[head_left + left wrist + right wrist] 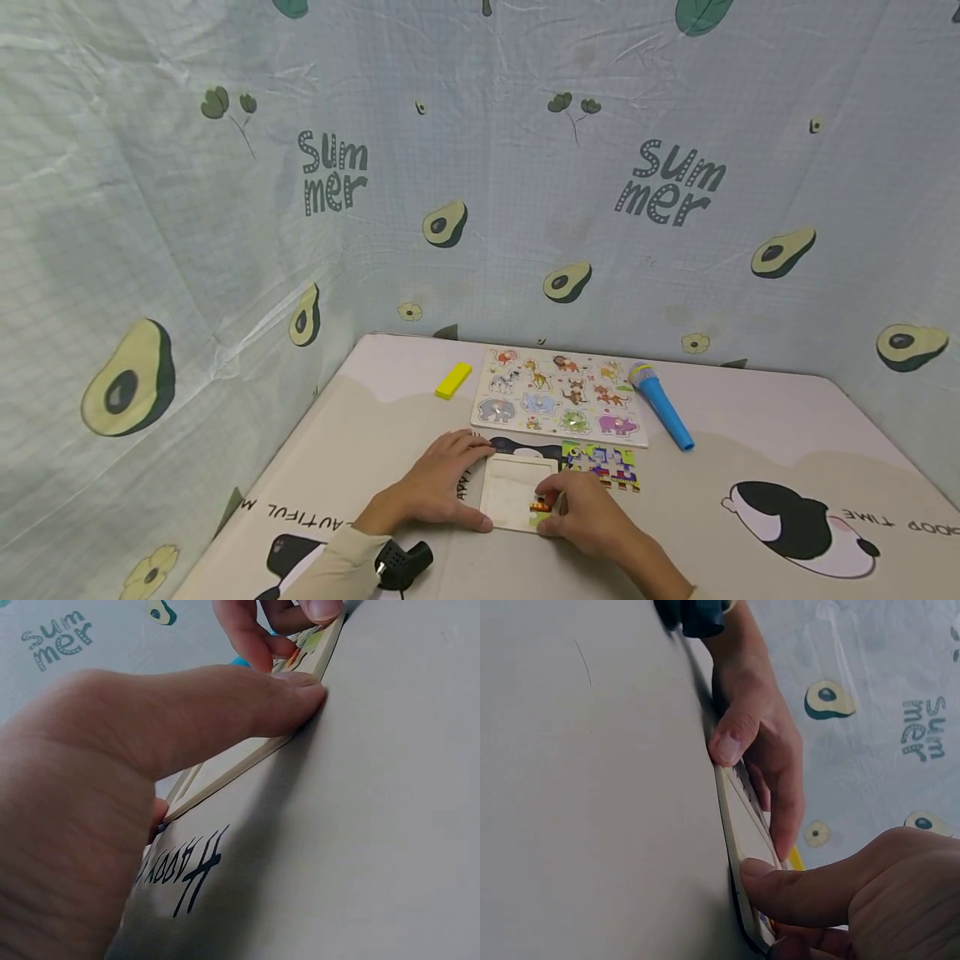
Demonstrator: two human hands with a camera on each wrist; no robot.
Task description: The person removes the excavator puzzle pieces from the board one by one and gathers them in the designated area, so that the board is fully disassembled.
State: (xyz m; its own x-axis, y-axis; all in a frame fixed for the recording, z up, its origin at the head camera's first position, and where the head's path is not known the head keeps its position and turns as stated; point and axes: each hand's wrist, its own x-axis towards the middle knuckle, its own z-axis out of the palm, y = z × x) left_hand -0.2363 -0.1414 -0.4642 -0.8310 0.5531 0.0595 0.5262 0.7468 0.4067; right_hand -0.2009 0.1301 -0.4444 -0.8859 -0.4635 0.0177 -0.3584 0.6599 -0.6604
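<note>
A small wooden puzzle tray (pixel 513 482) lies on the table, mostly bare inside, with colourful jigsaw pieces (pixel 539 507) in its near right corner. My left hand (pixel 442 481) holds the tray's left side, thumb at the near edge and fingers at the far corner. Over the pieces, my right hand (pixel 588 512) has its fingers bent and pinches at a puzzle piece; its thumb (pixel 761 870) lies at the tray's near edge in the right wrist view. The fingers partly hide that piece. Beside the tray, beyond the right hand, lies a patch of colourful jigsaw pieces (pixel 611 467).
Behind the tray lies an animal peg puzzle board (pixel 555 396). A yellow block (pixel 453 381) is left of it, and a blue toy microphone (pixel 663 408) right of it. A black device (pixel 403 564) sits near the left wrist. A patterned curtain (pixel 495 167) encloses the table.
</note>
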